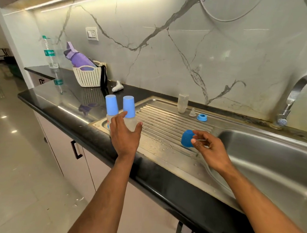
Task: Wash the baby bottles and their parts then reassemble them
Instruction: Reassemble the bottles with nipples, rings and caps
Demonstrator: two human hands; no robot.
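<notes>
Two assembled baby bottles with light-blue caps stand at the left end of the steel drainboard (166,120). My left hand (124,134) holds the right bottle (130,113) between thumb and fingers; the left bottle (112,105) stands right beside it. Thumb and forefinger of my right hand (209,148) pinch a darker blue cap (187,138), tilted just above the wet drainboard. At the back of the drainboard a clear bottle body (183,102) stands upside down, with a clear nipple (192,112) and a blue collar ring (201,117) beside it.
The sink basin (270,156) lies to the right under a curved tap (290,99). On the black counter (62,101) at the left stand a white basket (88,76) holding a purple flask (78,57), a plastic water bottle (50,52) and a small white object (117,86).
</notes>
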